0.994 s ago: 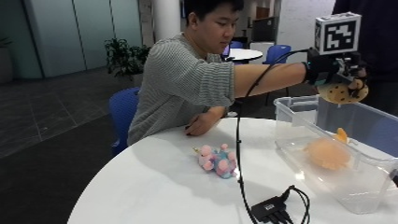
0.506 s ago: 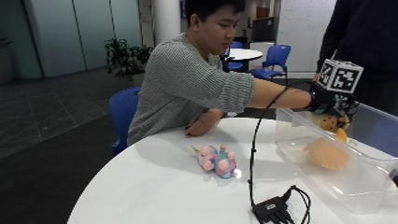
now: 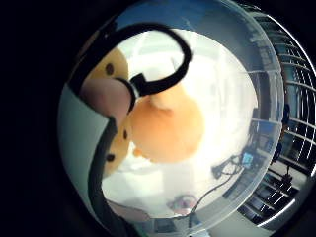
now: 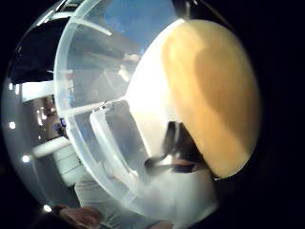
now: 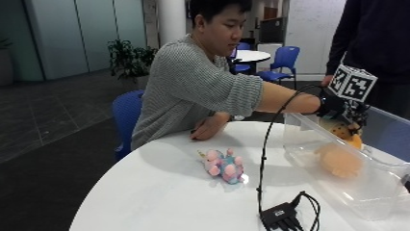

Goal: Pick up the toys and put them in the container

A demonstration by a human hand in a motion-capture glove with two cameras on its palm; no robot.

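Now we see the gloved right hand point(image 5: 334, 109) at the right of the frame, reaching down into the clear plastic container point(image 5: 378, 192) with its fingers curled round a yellow toy with dark spots point(image 5: 349, 133). Just below it, an orange plush toy point(image 5: 339, 161) lies on the container's floor. Lower centre, a pink and blue toy point(image 5: 224, 165) rests on the white table point(image 5: 160, 192), well apart from the container. The bare hand point(image 5: 204, 130) rests on the table's far edge.
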